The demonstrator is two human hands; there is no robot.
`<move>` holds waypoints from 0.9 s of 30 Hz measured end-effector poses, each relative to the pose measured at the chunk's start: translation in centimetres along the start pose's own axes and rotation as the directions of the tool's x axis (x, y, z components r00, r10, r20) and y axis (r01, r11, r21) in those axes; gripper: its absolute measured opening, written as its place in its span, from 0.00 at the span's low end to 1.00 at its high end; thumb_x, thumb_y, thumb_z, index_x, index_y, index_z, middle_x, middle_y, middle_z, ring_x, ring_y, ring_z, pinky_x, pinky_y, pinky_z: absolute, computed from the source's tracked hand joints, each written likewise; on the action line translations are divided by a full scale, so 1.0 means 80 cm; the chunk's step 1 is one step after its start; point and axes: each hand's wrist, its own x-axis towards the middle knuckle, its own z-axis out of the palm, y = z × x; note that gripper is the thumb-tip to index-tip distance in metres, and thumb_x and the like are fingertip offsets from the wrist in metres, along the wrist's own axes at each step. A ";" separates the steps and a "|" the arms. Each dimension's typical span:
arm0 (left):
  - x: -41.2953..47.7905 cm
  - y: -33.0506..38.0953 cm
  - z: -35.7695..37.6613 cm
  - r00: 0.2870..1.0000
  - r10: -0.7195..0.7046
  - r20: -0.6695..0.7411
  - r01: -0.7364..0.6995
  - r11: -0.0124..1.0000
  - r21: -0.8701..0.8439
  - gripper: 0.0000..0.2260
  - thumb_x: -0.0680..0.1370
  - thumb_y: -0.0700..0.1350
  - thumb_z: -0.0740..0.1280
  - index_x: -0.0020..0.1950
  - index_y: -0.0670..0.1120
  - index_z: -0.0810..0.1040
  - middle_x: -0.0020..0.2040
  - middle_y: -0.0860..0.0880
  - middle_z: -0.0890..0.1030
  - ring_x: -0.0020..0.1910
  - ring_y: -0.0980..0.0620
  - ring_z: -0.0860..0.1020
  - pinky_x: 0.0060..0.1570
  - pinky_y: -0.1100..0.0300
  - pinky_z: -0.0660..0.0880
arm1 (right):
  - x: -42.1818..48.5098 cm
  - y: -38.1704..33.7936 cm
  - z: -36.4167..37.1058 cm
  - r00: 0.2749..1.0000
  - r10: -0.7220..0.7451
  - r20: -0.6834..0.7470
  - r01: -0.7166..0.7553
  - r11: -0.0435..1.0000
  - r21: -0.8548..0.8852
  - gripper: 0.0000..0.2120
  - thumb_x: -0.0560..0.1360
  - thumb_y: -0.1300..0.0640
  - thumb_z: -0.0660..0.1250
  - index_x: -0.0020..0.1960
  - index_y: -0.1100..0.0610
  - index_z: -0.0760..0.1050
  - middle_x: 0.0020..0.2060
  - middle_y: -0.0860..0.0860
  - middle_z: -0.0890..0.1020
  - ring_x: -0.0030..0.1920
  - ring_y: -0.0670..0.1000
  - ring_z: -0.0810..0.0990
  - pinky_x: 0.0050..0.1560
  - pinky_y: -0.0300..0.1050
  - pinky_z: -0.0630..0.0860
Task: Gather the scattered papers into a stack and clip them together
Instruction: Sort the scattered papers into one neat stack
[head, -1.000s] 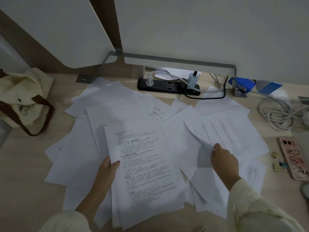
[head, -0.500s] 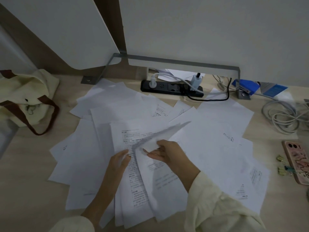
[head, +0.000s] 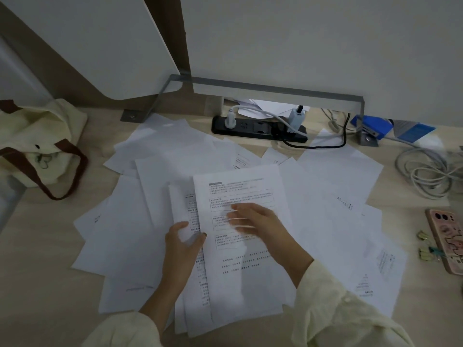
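Many loose papers [head: 338,176] fan across the desk [head: 37,246], overlapping, mostly blank side up, a few with print showing. A small stack [head: 195,316] of printed sheets lies on the spread at centre, running down to 6 o'clock. Its top sheet [head: 238,186] is text up and a bit skewed from those under it. The left hand [head: 184,242] grasps the stack's left edge, thumb on top and fingers curled round; that edge curls up off the pile. The right hand [head: 255,221] lies flat on the top sheet, fingers straight, gripping nothing, motion-blurred. Both sleeves are cream.

Clips [head: 427,249] sit at 3 to 4 o'clock, off the papers, just beside a phone [head: 448,239] in a pink case at the right edge. A coil of white cable [head: 426,171] lies at 2. A black power strip [head: 258,128] with plugs in it sits at 12, against the wall under a grey metal bracket [head: 275,88]. A cream tote bag [head: 37,146] with brown handles is at 9 to 10, well apart from the papers.
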 end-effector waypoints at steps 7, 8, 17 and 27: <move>0.009 -0.006 -0.005 1.000 -0.024 0.010 0.025 0.995 -0.100 0.25 0.73 0.37 0.68 0.69 0.43 0.64 0.60 0.46 0.76 0.53 0.50 0.78 0.47 0.60 0.76 | 0.014 0.054 -0.072 0.815 -0.071 -0.575 -0.252 0.850 -0.462 0.21 0.75 0.60 0.61 0.67 0.58 0.66 0.64 0.60 0.68 0.61 0.61 0.71 0.61 0.54 0.71; 0.010 -0.009 -0.006 0.999 -0.046 0.015 0.047 0.994 -0.099 0.25 0.73 0.39 0.68 0.68 0.43 0.65 0.59 0.45 0.77 0.53 0.48 0.78 0.47 0.59 0.76 | 0.016 0.060 -0.072 0.833 -0.048 -0.551 -0.261 0.843 -0.469 0.21 0.75 0.60 0.61 0.68 0.59 0.65 0.64 0.60 0.68 0.61 0.61 0.71 0.62 0.53 0.71; 0.001 -0.002 -0.010 0.994 -0.088 0.063 0.092 0.994 -0.063 0.18 0.76 0.36 0.63 0.65 0.41 0.65 0.56 0.45 0.73 0.49 0.49 0.74 0.41 0.60 0.70 | 0.014 0.062 -0.086 0.885 -0.197 -0.422 -0.098 0.807 -0.582 0.17 0.73 0.63 0.63 0.62 0.60 0.72 0.56 0.61 0.77 0.53 0.59 0.77 0.57 0.49 0.72; -0.002 0.000 -0.011 0.992 -0.122 0.037 0.124 0.991 -0.046 0.17 0.76 0.36 0.61 0.65 0.42 0.65 0.55 0.45 0.74 0.52 0.46 0.75 0.42 0.59 0.71 | -0.016 0.055 -0.229 0.761 -0.132 -0.636 -0.410 0.662 -0.628 0.38 0.68 0.54 0.73 0.71 0.62 0.59 0.70 0.64 0.61 0.70 0.65 0.60 0.68 0.56 0.60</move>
